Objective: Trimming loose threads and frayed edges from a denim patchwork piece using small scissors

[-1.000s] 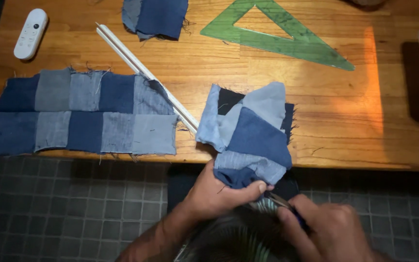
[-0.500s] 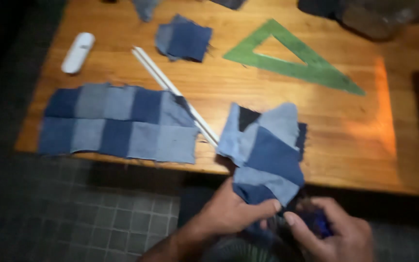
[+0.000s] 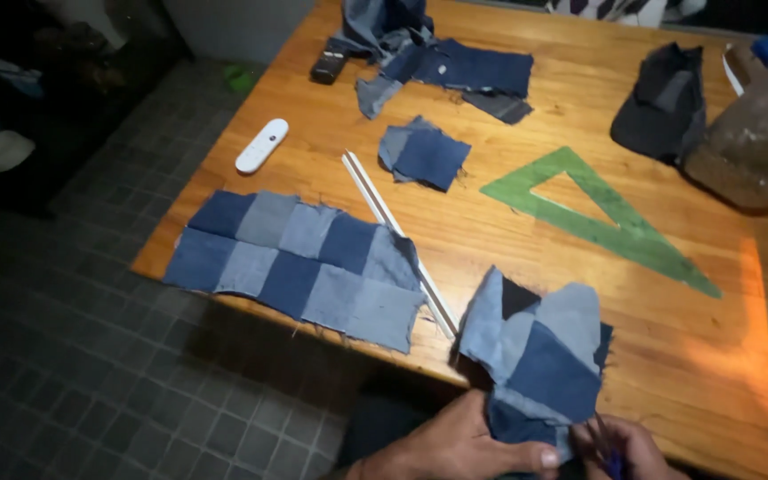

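Head view: both hands, left point(image 3: 455, 449) and right point(image 3: 620, 449), pinch a frayed denim patchwork piece point(image 3: 540, 360) at the wooden table point(image 3: 668, 347) edge.

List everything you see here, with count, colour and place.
Patchwork piece: 1, blue denim, table's near edge, held
Checkered panel: 1, blue, near left
Strip: 1, white, beside panel
Denim squares: small stack, blue, centre
Set square: 1, green, right
Remote: 1, white, left
Denim scraps: pile, blue, far side
Dark cloth: 1, far right
Table: 1, wooden
Left hand: grips patchwork
Right hand: holds a small blue tool at the patchwork's edge
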